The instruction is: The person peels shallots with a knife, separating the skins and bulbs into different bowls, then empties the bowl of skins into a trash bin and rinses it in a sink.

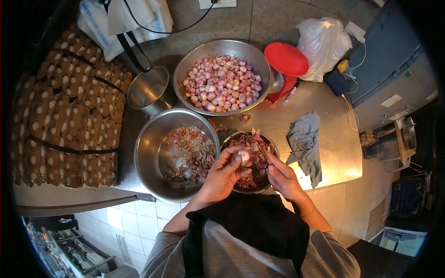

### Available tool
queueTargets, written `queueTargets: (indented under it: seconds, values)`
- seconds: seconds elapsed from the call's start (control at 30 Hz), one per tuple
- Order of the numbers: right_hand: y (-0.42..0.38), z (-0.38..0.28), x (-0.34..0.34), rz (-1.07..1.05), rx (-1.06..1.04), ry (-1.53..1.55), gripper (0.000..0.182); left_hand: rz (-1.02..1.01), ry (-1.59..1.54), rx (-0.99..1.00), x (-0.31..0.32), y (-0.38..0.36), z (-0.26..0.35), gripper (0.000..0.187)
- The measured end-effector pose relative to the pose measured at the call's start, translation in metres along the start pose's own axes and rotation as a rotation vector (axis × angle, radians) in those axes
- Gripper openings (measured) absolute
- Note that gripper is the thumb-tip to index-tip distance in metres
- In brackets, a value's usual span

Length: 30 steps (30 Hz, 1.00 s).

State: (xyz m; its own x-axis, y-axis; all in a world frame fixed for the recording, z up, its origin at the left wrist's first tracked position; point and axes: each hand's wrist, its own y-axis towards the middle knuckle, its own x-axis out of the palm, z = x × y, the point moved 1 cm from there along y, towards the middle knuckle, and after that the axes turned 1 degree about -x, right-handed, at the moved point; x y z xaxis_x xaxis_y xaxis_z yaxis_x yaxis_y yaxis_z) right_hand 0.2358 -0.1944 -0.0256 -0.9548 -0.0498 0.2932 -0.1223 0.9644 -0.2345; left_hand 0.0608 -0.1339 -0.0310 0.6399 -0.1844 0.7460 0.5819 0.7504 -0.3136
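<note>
A partly peeled shallot [244, 156] is pinched in the fingers of my left hand [221, 176]. My right hand [285, 178] is closed around a small knife [263, 150], its blade just right of the shallot, with a bit of reddish skin near the tip. Both hands are above a small metal bowl [252, 191] of dark red shallots and skins, partly covered by my hands. Left of it, a large metal bowl [143, 157] contains loose peelings [190, 150]. Behind stands a perforated metal colander [185, 60] filled with peeled shallots [222, 85].
A blue-grey cloth [304, 143] lies right of my hands on the metal table [340, 157]. A red scale [287, 60], a white plastic bag [323, 46] and a metal pot [149, 90] stand farther back. Stacked egg trays [69, 116] fill the left side.
</note>
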Motion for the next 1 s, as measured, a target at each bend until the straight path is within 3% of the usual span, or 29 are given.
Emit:
queueTargets:
  seconds: [0.17,0.4,0.57,0.67,0.8,1.0]
  values:
    - [-0.004,0.003,-0.005,-0.125,0.018,0.063,0.041,0.062,0.211,0.017,0.0,0.002,-0.004,0.03]
    - [-0.001,-0.008,0.01,-0.061,-0.309,-0.555,0.04,0.074,0.343,0.155,0.006,-0.001,-0.003,0.038]
    - [0.0,-0.005,0.004,-0.012,-0.311,-0.578,0.037,0.054,0.519,0.295,0.012,-0.005,0.004,0.041]
    - [0.001,-0.003,-0.001,0.026,-0.224,-0.472,0.037,0.032,0.473,0.308,0.016,-0.006,0.003,0.044]
    - [-0.002,-0.01,0.004,-0.071,-0.284,-0.441,0.039,0.067,0.461,0.296,0.011,-0.003,0.001,0.051]
    - [-0.005,-0.012,0.013,-0.032,-0.346,-0.709,0.037,0.09,0.609,0.413,0.016,-0.003,0.002,0.056]
